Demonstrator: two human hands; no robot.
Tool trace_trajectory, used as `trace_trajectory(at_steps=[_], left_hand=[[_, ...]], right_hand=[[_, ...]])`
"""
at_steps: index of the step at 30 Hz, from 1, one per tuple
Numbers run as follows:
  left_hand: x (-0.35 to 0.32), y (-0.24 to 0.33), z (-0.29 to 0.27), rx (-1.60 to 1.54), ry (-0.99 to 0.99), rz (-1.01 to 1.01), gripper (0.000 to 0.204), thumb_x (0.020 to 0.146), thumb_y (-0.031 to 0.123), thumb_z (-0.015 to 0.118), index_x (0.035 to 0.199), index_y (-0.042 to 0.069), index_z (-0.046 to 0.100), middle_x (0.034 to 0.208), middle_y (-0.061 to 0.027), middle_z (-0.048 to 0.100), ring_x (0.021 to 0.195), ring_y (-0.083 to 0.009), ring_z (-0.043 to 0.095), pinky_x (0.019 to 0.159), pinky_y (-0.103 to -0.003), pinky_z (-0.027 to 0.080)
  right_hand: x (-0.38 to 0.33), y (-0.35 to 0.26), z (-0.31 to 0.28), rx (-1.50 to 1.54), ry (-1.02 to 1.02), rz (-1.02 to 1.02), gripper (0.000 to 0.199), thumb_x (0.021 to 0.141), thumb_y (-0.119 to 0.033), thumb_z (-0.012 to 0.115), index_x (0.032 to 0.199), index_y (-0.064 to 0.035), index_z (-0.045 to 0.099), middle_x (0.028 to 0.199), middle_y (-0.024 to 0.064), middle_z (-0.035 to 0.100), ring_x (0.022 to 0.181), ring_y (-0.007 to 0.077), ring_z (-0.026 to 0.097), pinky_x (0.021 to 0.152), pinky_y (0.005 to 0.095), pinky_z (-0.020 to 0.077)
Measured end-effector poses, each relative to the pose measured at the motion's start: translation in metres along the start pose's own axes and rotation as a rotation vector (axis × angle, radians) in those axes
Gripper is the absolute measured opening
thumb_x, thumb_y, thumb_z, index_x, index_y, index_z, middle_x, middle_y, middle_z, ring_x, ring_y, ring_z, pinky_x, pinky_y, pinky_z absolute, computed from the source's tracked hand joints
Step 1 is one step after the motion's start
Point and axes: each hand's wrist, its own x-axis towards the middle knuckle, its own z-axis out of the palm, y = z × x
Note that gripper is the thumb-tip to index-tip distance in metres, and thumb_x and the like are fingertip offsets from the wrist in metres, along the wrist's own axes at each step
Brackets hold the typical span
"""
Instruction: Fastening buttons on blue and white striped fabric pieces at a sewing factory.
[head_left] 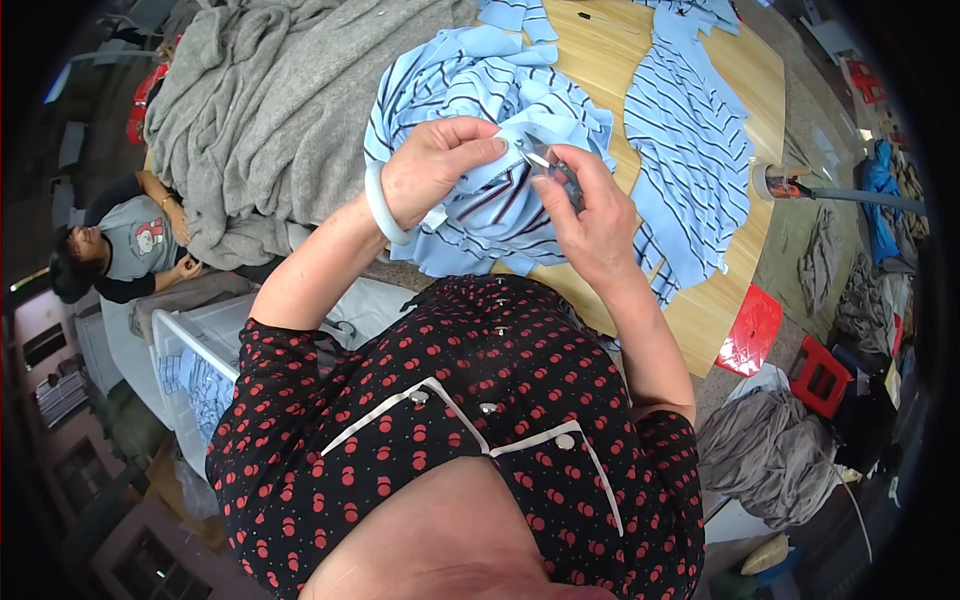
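A light-blue striped garment [462, 108] lay bunched on the worktop [600, 60], its plain edge lifted beside a small shiny cutter [545, 160].
Through my distant head view, the left hand [430, 168] pinched that edge tightly between thumb and fingers; the right hand [596, 212] was curled around the cutter, apparently thread snips, with its tip at the cloth. I couldn't tell whether its blades were parted. I judged a nicked garment the likeliest mishap, caused by a loose fold slipping under the tip; a shifting pinch could have put the left thumb at risk. Farther out, a second striped piece [690, 150] lay right, and grey cloth [300, 100] crowded in from the left.
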Motion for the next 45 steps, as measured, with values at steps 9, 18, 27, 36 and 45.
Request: trace_trajectory(at_steps=[9, 18, 27, 36, 45], left_hand=[[-0.004, -0.001, 0.011, 0.103, -0.033, 0.043, 0.015, 0.08, 0.011, 0.053, 0.091, 0.002, 0.058, 0.08, 0.002, 0.058, 0.071, -0.0025, 0.051, 0.066, -0.017, 0.04], [-0.001, -0.004, 0.006, 0.12, -0.049, 0.057, 0.014, 0.08, 0.013, 0.052, 0.085, 0.002, 0.058, 0.075, 0.0042, 0.055, 0.067, -0.0014, 0.046, 0.06, -0.016, 0.038], [0.001, 0.003, 0.003, 0.077, -0.176, -0.069, 0.013, 0.081, 0.015, 0.051, 0.083, 0.003, 0.057, 0.076, 0.0035, 0.055, 0.069, -0.0016, 0.047, 0.061, -0.016, 0.038], [-0.002, 0.003, -0.004, 0.077, -0.3, -0.1, 0.019, 0.079, 0.015, 0.055, 0.091, 0.001, 0.056, 0.084, -0.0006, 0.057, 0.074, -0.004, 0.051, 0.068, -0.017, 0.041], [0.006, -0.006, -0.005, -0.327, -0.119, -0.165, 0.013, 0.077, 0.01, 0.055, 0.088, 0.002, 0.059, 0.084, -0.0028, 0.06, 0.076, -0.0081, 0.055, 0.071, -0.02, 0.043]], right_hand=[[-0.003, 0.002, 0.001, -0.026, 0.048, 0.01, 0.022, 0.074, -0.013, 0.061, 0.093, -0.0033, 0.054, 0.076, 0.0073, 0.058, 0.064, 0.0144, 0.057, 0.054, 0.0229, 0.0433], [-0.007, 0.005, 0.003, 0.025, 0.033, -0.013, 0.022, 0.074, -0.012, 0.062, 0.092, -0.0029, 0.054, 0.075, 0.0056, 0.058, 0.059, 0.0117, 0.053, 0.052, 0.0224, 0.0414], [0.007, -0.005, -0.009, 0.225, -0.063, 0.122, 0.036, 0.072, -0.006, 0.061, 0.106, -0.0054, 0.048, 0.086, 0.0019, 0.056, 0.073, 0.0079, 0.05, 0.061, 0.02, 0.0404], [0.012, 0.017, -0.002, 0.61, -0.161, 0.254, 0.038, 0.073, -0.004, 0.061, 0.108, -0.0032, 0.044, 0.087, 0.002, 0.053, 0.08, 0.0069, 0.049, 0.072, 0.0183, 0.0377], [0.001, 0.013, -0.004, -0.046, 0.06, -0.14, 0.028, 0.072, -0.011, 0.062, 0.097, -0.003, 0.052, 0.081, 0.0049, 0.056, 0.064, 0.0111, 0.054, 0.05, 0.0218, 0.0409]])
